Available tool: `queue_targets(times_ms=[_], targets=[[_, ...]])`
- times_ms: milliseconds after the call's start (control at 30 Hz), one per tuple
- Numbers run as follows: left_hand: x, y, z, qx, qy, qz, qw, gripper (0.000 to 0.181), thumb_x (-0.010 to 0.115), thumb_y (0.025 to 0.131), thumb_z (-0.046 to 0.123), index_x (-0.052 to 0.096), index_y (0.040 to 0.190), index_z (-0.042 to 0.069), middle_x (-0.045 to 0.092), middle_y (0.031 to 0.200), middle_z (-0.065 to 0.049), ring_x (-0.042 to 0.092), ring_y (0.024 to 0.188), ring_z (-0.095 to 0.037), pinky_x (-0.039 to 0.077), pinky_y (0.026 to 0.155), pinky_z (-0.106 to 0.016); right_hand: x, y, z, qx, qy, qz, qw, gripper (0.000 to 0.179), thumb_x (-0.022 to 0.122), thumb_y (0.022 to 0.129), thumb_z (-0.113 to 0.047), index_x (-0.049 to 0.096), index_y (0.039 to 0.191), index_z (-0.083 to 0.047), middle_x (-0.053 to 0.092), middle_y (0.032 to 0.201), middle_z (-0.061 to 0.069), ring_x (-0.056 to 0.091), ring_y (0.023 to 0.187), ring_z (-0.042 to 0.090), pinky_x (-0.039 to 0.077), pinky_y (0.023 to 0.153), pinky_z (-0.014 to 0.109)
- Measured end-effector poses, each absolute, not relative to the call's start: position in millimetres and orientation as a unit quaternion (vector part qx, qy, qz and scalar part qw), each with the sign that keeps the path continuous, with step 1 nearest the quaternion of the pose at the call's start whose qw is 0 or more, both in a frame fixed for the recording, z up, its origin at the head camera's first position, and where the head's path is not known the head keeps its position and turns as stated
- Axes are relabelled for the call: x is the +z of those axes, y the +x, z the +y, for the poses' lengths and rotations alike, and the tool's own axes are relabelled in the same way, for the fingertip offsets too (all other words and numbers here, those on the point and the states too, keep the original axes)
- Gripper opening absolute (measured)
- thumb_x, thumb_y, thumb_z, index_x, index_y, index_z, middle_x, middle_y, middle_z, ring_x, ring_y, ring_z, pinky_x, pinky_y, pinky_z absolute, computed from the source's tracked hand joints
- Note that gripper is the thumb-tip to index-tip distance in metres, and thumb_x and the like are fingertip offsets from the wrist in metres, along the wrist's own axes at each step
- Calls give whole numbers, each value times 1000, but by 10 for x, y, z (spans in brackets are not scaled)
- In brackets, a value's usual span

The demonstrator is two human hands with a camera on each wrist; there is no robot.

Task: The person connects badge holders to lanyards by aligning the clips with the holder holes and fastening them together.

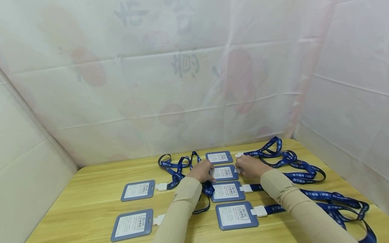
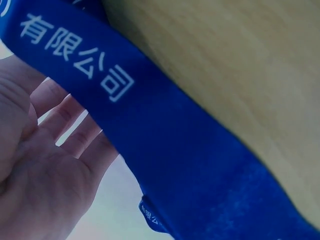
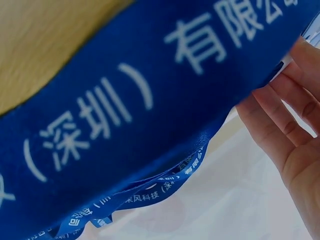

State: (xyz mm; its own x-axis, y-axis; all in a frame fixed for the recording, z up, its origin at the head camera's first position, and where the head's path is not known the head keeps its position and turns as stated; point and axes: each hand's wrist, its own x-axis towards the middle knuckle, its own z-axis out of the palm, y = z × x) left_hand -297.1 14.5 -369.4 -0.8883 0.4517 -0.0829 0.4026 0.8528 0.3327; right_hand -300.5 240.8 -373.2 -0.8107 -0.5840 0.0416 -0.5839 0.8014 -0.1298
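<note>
In the head view, my left hand (image 1: 201, 171) holds the left edge of a blue-framed ID card holder (image 1: 223, 172), second from the back in the right column. At that holder's other end, my right hand (image 1: 250, 166) pinches its small white clip (image 1: 237, 171). A printed blue lanyard (image 3: 115, 115) crosses the right wrist view, hiding the fingertips of my right hand (image 3: 295, 110). Another blue lanyard (image 2: 150, 120) passes in front of the fingers of my left hand (image 2: 55, 135) in the left wrist view. Close behind the held card holder lies the rearmost card holder (image 1: 218, 157).
Two more card holders, one in the middle (image 1: 228, 191) and one nearer (image 1: 237, 216), continue the right column. On the left lie an upper card holder (image 1: 138, 190) and a lower card holder (image 1: 132, 225). Looped lanyards (image 1: 304, 175) spread over the wooden table (image 1: 91, 189); a white curtain (image 1: 194, 128) hangs behind.
</note>
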Motion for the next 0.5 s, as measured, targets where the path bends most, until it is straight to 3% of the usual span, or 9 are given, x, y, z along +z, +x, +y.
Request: queue_targets(times_ms=[500], targets=[[-3723,-3003,141,156,219,960,78,48,91,78,22,74,119,3,68,114,-8,59,94,-16,54,90,-31,-3725,-2997,2387,-57,-294,954,7,11,74,86,5,76,91,-6,66,88,1,61,80,15,56,76,33]])
